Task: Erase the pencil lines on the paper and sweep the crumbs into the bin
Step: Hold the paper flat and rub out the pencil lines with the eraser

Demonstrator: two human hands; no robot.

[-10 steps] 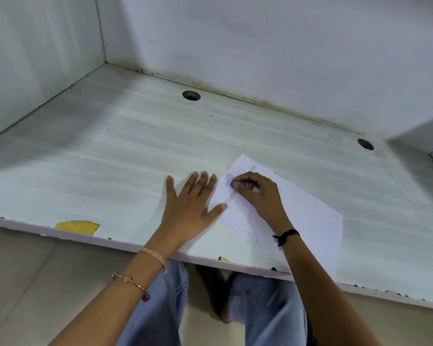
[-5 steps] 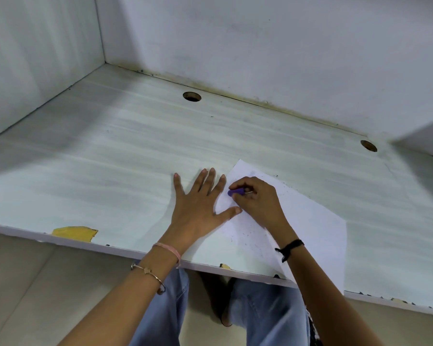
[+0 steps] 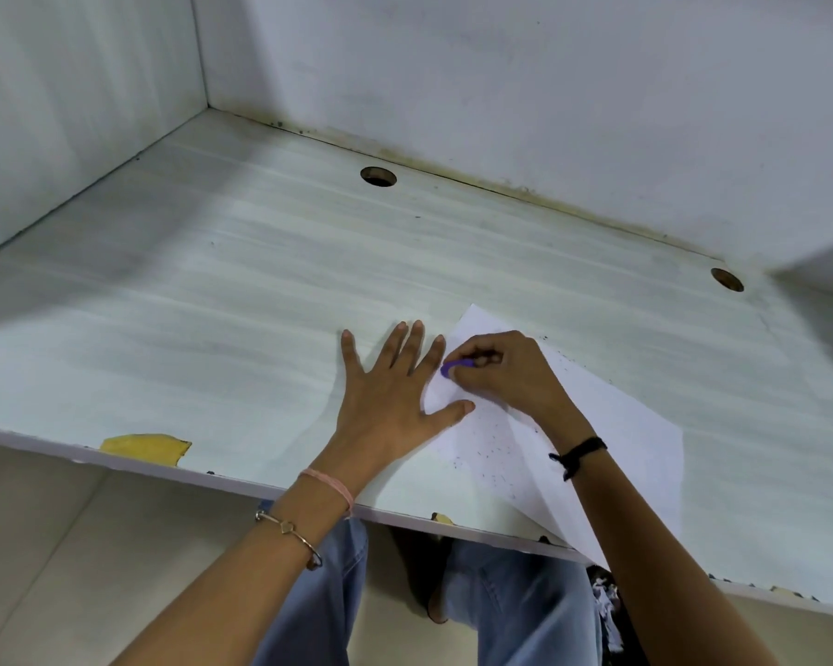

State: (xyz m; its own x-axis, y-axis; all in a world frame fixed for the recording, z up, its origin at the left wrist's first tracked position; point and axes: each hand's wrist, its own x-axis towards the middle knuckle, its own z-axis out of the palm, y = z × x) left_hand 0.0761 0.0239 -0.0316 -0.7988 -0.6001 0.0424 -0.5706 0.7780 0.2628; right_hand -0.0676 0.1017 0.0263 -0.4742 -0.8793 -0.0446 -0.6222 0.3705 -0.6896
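Note:
A white sheet of paper (image 3: pixel 616 425) lies at an angle on the pale desk (image 3: pixel 212 290), its near corner hanging over the front edge. My right hand (image 3: pixel 506 372) pinches a small purple eraser (image 3: pixel 455 366) against the paper's left part. My left hand (image 3: pixel 395 401) lies flat with fingers spread, thumb and fingertips pressing the paper's left edge down. Dark eraser crumbs (image 3: pixel 491 454) speckle the paper near my right wrist, and a few more lie by its far edge. No bin is in view.
Walls close the desk at the back and left. Two round cable holes (image 3: pixel 378 176) (image 3: pixel 727 279) sit near the back wall. A yellow chipped patch (image 3: pixel 145 448) marks the front edge. My knees in blue jeans (image 3: pixel 515 603) show under the desk.
My right hand and the eraser have slid from the paper's far corner toward me and left, close to my left thumb. My left hand stays pressed on the paper's edge.

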